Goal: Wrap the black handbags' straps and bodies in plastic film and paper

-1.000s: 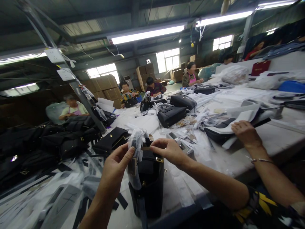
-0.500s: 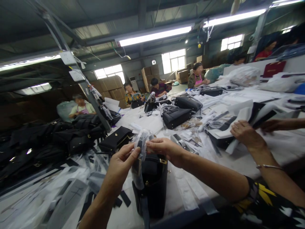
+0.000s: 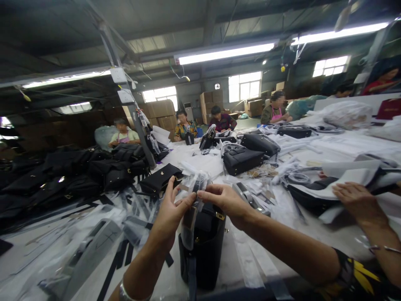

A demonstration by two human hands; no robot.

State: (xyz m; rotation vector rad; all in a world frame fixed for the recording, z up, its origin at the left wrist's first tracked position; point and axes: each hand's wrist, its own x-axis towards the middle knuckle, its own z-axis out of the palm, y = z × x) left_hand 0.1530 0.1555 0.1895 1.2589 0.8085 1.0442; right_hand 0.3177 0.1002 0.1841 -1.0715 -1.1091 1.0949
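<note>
Black bag [image 3: 203,261], qty 1, is standing upright at center of table [image 3: 233,267], near edge. R hand [image 3: 225,200] is pinching its plastic-wrapped handle [image 3: 188,232]; L hand [image 3: 171,215] is resting thumb on same, forefinger lifted, full grip can't tell. Gray dispensers [image 3: 94,246], qty 2, are flanking hands L & R. Co-worker's hand [image 3: 360,202] is lying on white sheet [image 3: 347,182], R. Flap bag [image 3: 161,177], qty 1, is lying just beyond L hand; mid-table bags [image 3: 241,162], qty 2, are sitting farther. Post [image 3: 140,133] is blocking view between bag pile [image 3: 78,171] & mid-table. People [image 3: 221,121], qty 4, are sitting opposite.
</note>
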